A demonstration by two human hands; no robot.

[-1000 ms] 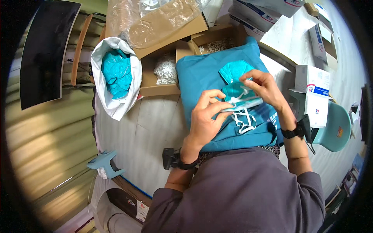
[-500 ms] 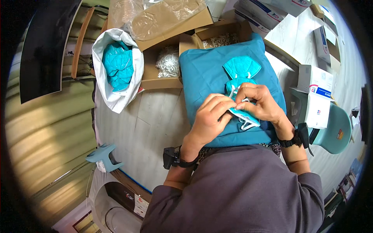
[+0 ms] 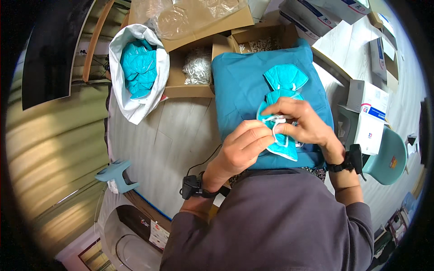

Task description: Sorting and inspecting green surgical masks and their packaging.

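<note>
On the teal cloth-covered cushion (image 3: 239,86) in my lap lie turquoise folded face masks. The far face mask (image 3: 285,77) is spread flat, and a second mask (image 3: 275,95) overlaps it, partly under my fingers. The nearest mask (image 3: 284,151) has a white edge and white elastic straps (image 3: 282,138). My left hand (image 3: 246,148) pinches a strap at its left side. Opposite it, my right hand (image 3: 302,119) has thumb and forefinger closed around the white straps near a small white piece. My fingers partly hide that piece.
A white sack (image 3: 118,86) of turquoise masks stands at the far left. Beside it are a cardboard box (image 3: 187,91) with white bits and another box (image 3: 289,36) with small pale pieces. White cartons (image 3: 373,101) and a green chair (image 3: 389,158) are at right.
My left hand has drawn down and slightly left, away from the right fingers. The nearest mask has turned and shows more of its turquoise face. The view has shifted slightly.
</note>
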